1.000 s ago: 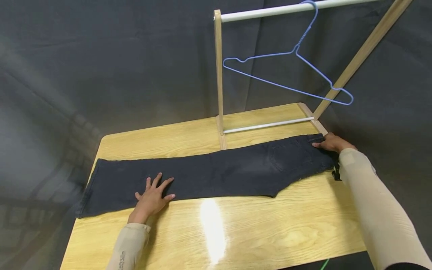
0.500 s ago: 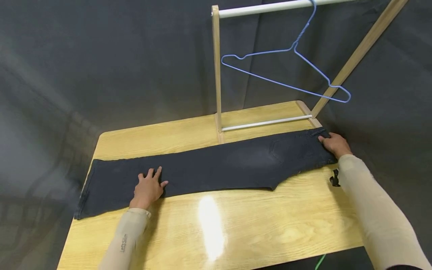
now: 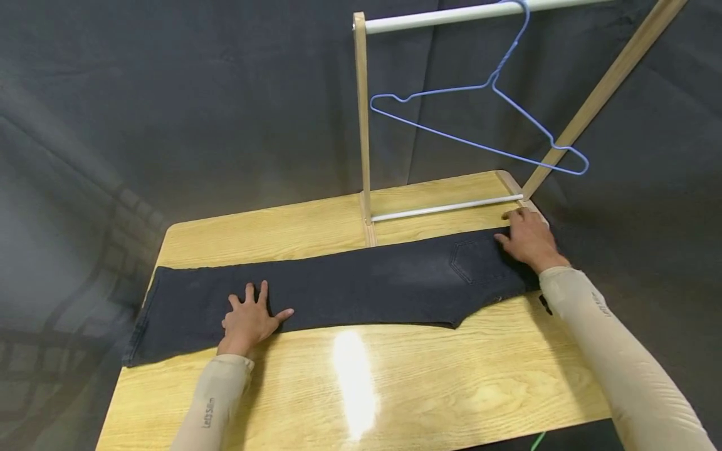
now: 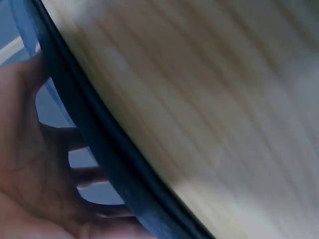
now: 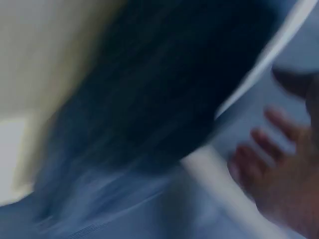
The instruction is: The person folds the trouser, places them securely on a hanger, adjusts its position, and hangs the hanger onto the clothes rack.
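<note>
Dark jeans (image 3: pixel 366 282) lie folded lengthwise across the table, hems at the left and waist at the right. My left hand (image 3: pixel 248 322) rests on the leg part with its fingers spread; in the left wrist view its fingers (image 4: pixel 84 177) reach over the layered edge of the jeans (image 4: pixel 94 114). Above the waist end is my right hand (image 3: pixel 530 239), fingers loosely bent, hiding part of the waistband. The blurred right wrist view has this right hand (image 5: pixel 281 169) with nothing in its fingers, beside the dark cloth of the jeans (image 5: pixel 159 84).
Behind the jeans stands a wooden rack (image 3: pixel 363 125) with a white top rail (image 3: pixel 440 19) and a lower white bar (image 3: pixel 445 208). A blue wire hanger (image 3: pixel 451 133) hangs from the rail. A small black object (image 3: pixel 544 305) shows by the right forearm.
My right hand has let go of the waist end and moved left and away from me, over the jeans. The left hand stays on the leg, its thumb now spread wider.
</note>
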A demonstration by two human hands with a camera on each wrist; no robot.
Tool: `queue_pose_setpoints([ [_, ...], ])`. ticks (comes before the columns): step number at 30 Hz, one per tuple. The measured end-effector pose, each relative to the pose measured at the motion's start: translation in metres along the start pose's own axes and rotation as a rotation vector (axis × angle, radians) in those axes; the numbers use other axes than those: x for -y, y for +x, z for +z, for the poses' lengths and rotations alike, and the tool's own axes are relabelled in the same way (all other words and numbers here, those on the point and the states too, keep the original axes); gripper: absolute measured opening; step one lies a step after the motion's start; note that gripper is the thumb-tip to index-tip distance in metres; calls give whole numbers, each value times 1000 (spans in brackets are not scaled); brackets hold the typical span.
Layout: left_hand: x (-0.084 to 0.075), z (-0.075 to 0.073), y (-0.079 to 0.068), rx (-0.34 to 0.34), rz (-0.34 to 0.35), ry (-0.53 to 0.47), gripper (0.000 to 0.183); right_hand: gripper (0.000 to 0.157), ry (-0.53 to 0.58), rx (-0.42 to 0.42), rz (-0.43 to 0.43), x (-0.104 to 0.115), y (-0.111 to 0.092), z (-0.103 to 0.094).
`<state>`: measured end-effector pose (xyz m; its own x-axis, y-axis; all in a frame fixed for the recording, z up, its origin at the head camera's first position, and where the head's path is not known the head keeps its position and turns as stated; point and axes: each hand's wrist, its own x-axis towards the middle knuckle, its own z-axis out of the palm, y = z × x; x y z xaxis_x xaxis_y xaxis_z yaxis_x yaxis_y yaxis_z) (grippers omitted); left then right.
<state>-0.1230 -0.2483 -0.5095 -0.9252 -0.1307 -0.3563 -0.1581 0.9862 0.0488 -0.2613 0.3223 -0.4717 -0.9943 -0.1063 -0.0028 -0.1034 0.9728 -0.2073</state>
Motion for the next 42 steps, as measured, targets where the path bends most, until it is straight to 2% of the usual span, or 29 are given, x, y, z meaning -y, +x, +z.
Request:
queue_pose_setpoints([
  [2, -5, 1, -1, 50, -10, -59, 108, 61, 35, 72, -185, 32, -4, 6],
  [4, -9, 2, -3, 101, -23, -101, 111, 74, 62, 222, -303, 62, -11, 14],
  [6, -11, 2, -5, 134, -33, -139, 112, 89, 29, 381, -335, 84, -19, 23],
  [7, -12, 1, -6, 140, -36, -148, 112, 95, 2, 447, -323, 92, -22, 26],
  [10, -15, 0, -6, 135, -35, -155, 112, 106, -99, 575, -258, 105, -27, 28],
  [13, -15, -1, -7, 139, -36, -161, 113, 103, -137, 578, -224, 121, -25, 27],
  [16, -13, 0, -8, 146, -31, -151, 115, 98, -120, 519, -285, 154, -29, 30],
  [19, -11, -1, -8, 147, -15, -139, 117, 100, -141, 502, -378, 198, -37, 40],
  [21, -10, -2, -8, 148, -11, -137, 117, 104, -142, 527, -417, 228, -40, 47],
  [23, -10, -2, -9, 155, -16, -135, 117, 108, -165, 567, -415, 253, -39, 55],
  [26, -11, -1, -9, 168, -23, -137, 118, 112, -197, 609, -382, 272, -37, 66],
  [29, -13, -1, -10, 164, -21, -137, 118, 114, -201, 630, -344, 272, -35, 69],
  [33, -15, -4, -11, 159, -30, -129, 118, 113, -100, 625, -353, 248, -30, 63],
  [36, -15, -6, -11, 160, -38, -124, 118, 107, -46, 626, -334, 220, -24, 53],
  [38, -15, -7, -10, 158, -41, -128, 119, 98, -23, 604, -304, 197, -16, 46],
  [42, -14, -4, -8, 159, -49, -122, 119, 69, -50, 474, -243, 135, 7, 32],
])
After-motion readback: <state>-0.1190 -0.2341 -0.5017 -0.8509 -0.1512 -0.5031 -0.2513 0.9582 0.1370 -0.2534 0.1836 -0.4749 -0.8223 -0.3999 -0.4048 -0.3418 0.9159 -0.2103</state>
